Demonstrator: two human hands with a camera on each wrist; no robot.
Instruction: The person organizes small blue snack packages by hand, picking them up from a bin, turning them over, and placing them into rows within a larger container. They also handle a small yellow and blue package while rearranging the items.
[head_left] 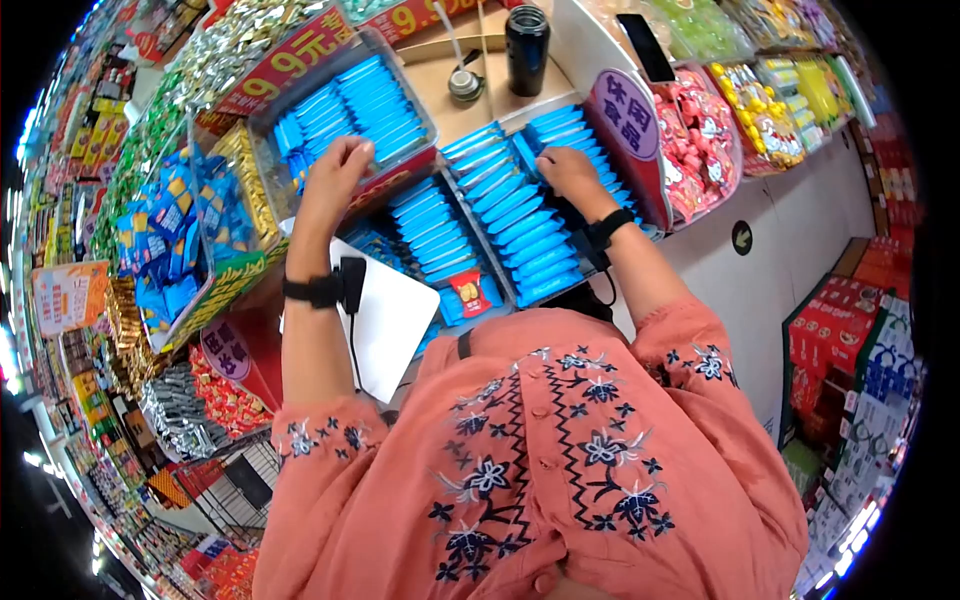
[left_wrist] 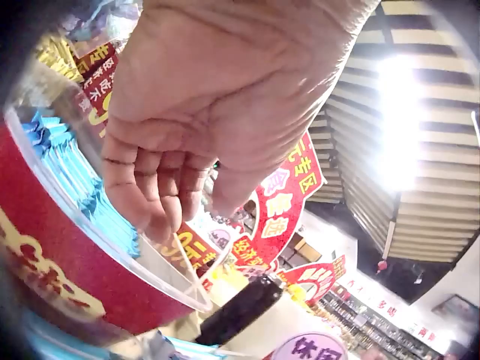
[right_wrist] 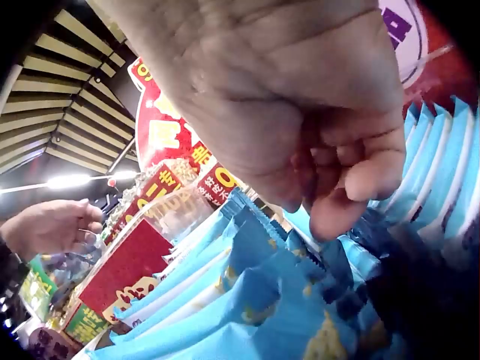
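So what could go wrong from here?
The right hand has curled fingers down among tightly packed blue plastic packets, so neighbours might get crumpled or tipped. A thin black cord hangs from the black band on the left wrist and could snag on the red-sided clear plastic bin. The tall black bottle stands just beyond the packets, so a careless swing might knock it over.

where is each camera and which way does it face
Head view: on the person's head, facing forward and down at blue packets; shows left hand, right hand, both forearms, shirt.
Left wrist view: on the left wrist, looking past the left palm and fingers toward signs and ceiling.
Right wrist view: on the right wrist, looking past the right hand's curled fingers over blue packets; left hand at the edge.
Head and left wrist views share the black bottle.
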